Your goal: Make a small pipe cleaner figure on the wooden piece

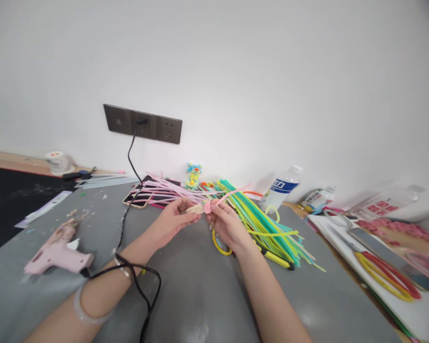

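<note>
Matt grey tabletop (186, 295); smooth pink plastic glue gun (57, 255); clear plastic bottle (279, 188).

Grey, smooth-topped table (186, 295). Lying on it, left side: pale pink plastic glue gun (57, 255), black cord (157, 276) running from its grip. Far edge: bundle of thin pale pink fuzzy stems (168, 189), partly over a dark-screened phone (137, 197). Right of these: spread bundle of green, teal and yellow fuzzy stems (268, 221); yellow-and-black cutter (277, 257) beside it. Clear plastic bottle with blue-and-white label (280, 188), tilted in view, near the far edge.
</note>
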A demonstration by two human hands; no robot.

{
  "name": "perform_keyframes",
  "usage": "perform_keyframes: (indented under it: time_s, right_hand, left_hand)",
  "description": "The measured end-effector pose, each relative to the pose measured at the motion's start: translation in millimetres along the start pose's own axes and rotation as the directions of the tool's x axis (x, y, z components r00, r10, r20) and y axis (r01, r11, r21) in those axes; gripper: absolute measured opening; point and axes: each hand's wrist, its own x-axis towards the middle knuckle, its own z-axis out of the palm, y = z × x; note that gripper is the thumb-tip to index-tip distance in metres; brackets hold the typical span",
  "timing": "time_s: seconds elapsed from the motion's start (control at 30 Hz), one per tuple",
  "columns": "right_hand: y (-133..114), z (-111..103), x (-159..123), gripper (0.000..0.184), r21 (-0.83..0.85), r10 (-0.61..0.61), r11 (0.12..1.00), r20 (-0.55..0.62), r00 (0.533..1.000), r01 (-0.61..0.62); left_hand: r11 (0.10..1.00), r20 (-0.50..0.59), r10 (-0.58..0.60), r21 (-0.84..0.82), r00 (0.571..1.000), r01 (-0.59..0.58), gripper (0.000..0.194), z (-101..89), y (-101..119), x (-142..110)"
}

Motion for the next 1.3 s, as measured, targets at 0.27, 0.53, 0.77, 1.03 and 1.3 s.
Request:
perform_keyframes:
  time_s: [0.27,0.53,0.77,1.03,1.3]
  right_hand:
    - [3.9,-3.2,1.6,0.024,0.021,0.016,1.0,0.056,0.998,-0.017]
    - [-2.3,1.6,-0.5,0.026,0.054,0.054,0.997,0.084,0.995,-0.059]
    - [-8.5,3.1,-1.2,0.028,0.137,-0.012,0.991,0.039,0.999,0.007]
    - [-8.6,7.2,-2.8,0.03,0.071,0.041,0.997,0.003,0.999,-0.041]
    - [-8.1,3.4,-1.2,0.029,0.093,0.004,0.996,-0.009,1.0,-0.003]
  left_hand:
    - [0.997,0.075,-0.064,0.046,0.995,0.061,0.029,3.3,1.5,-2.5]
    - [0.995,0.093,-0.086,0.062,0.992,0.08,0.035,4.4,2.9,-3.6]
    - [0.997,0.068,-0.078,0.032,0.995,0.076,0.038,3.5,0.6,-1.7]
    - [0.992,0.136,-0.127,0.029,0.983,0.124,0.029,1.7,7.7,-1.1]
    - [0.639,0.091,0.106,0.757,0.99,-0.138,0.016,-16.8,-9.6,5.3]
